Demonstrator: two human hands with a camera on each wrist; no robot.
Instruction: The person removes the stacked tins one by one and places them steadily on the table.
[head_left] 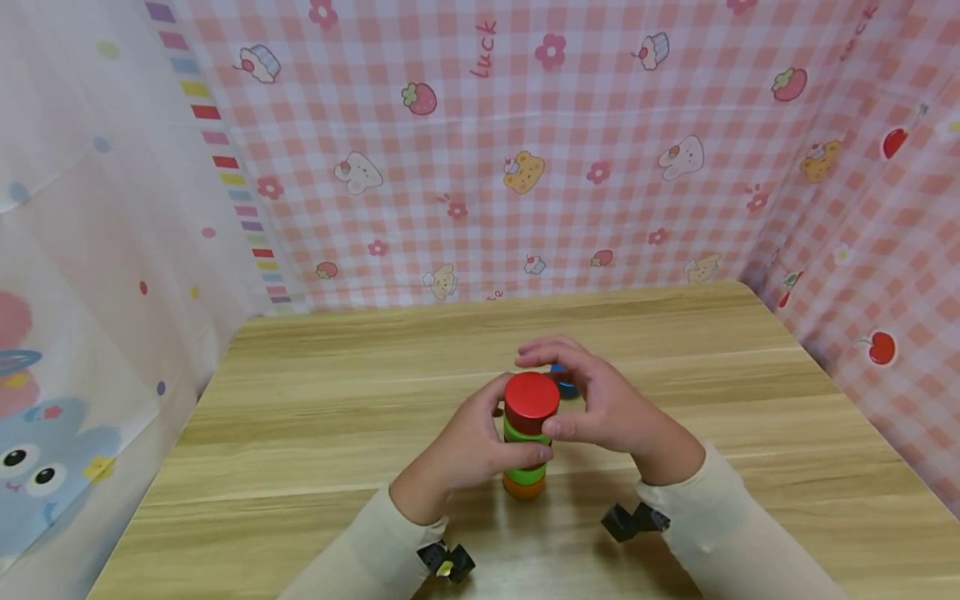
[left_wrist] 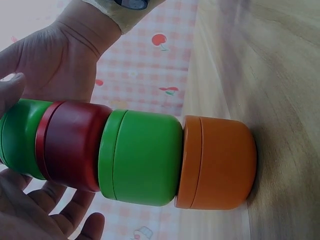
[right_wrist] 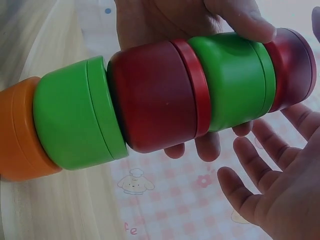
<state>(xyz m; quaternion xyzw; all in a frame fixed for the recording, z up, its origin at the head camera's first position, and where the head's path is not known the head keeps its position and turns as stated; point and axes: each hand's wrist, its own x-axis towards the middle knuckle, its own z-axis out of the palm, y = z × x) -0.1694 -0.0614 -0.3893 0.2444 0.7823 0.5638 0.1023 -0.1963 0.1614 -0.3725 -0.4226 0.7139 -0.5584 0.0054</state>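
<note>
A column of round lidded canisters stands upright on the table. From the bottom it runs orange canister [left_wrist: 220,162], lower green canister [left_wrist: 145,157], lower red canister [right_wrist: 152,95], upper green canister [right_wrist: 232,80] and top red canister [head_left: 532,396]. My left hand [head_left: 476,442] wraps the column around the upper green canister, thumb on the near side and fingers behind. On the other side, my right hand [head_left: 611,408] curves loosely around the top red canister. Its thumb tip is right at that canister's side, while its fingers are spread away from it.
A blue object [head_left: 572,390] lies on the wooden table [head_left: 337,392] behind the column, partly hidden by the right hand. Pink checked cloth [head_left: 480,225] hangs along the table's back edge and right side. A pale patterned curtain [head_left: 135,250] hangs on the left.
</note>
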